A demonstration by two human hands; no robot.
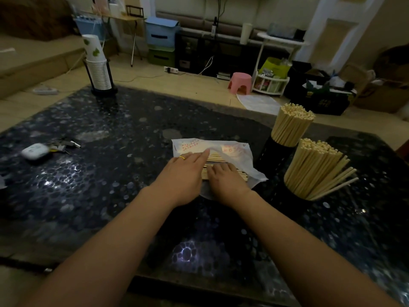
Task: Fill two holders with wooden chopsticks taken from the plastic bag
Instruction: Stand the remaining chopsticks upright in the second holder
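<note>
Reaching forward over the dark patterned table [93, 173], both bare forearms are coming together at the plastic bag [232, 151], which is lying flat near the middle of the table. The left hand [183, 173] is lying palm down at the left end of the bag, its fingers straight and close together, the tips resting on the loose chopsticks [218, 161] and the edge of the plastic; a gold ring [182, 157] is showing on one finger. The right hand [225, 176] is sitting just right of it, on the near part of the same bundle, with the fingers bent down over the sticks. Whether these fingers are really gripping the sticks or only pressing on them, I cannot tell. The chopsticks are lying crosswise, half inside the bag.

Right of the bag, the near holder [296, 196] is standing packed with upright chopsticks, some leaning outward. Just behind it, also right of the bag, the far holder [274, 151] is standing full too.

Far left of the bag, a white case [35, 151] and keys [64, 144] are lying together. Beyond the bag to the left, at the table's far corner, a stack of paper cups [97, 65] is standing in a rack.
</note>
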